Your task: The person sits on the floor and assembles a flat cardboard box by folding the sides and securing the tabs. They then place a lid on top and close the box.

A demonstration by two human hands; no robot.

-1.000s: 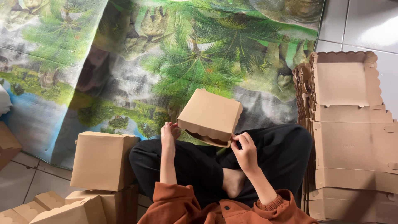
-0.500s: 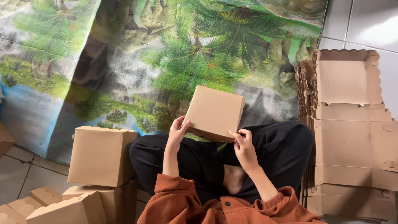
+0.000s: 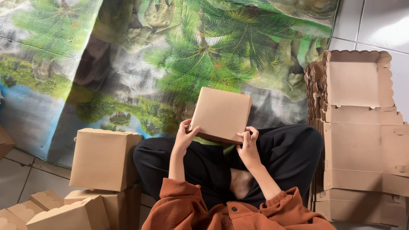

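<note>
I hold a folded brown cardboard box (image 3: 220,113) above my crossed legs in black trousers (image 3: 281,157). My left hand (image 3: 184,138) grips the box's lower left edge, thumb on its side. My right hand (image 3: 248,145) pinches its lower right corner. The box's flat square face is turned up toward me. My sleeves are rust orange.
A stack of flat unfolded box blanks (image 3: 360,132) with scalloped edges stands at my right. Finished brown boxes (image 3: 104,158) are piled at my left, more at the bottom left (image 3: 64,213). A palm-tree printed mat (image 3: 170,55) covers the tiled floor ahead.
The box has tilted from an angled, half-open position to a flatter one with its face up. My left hand shifted up onto its left edge; my right hand stays at the right corner.
</note>
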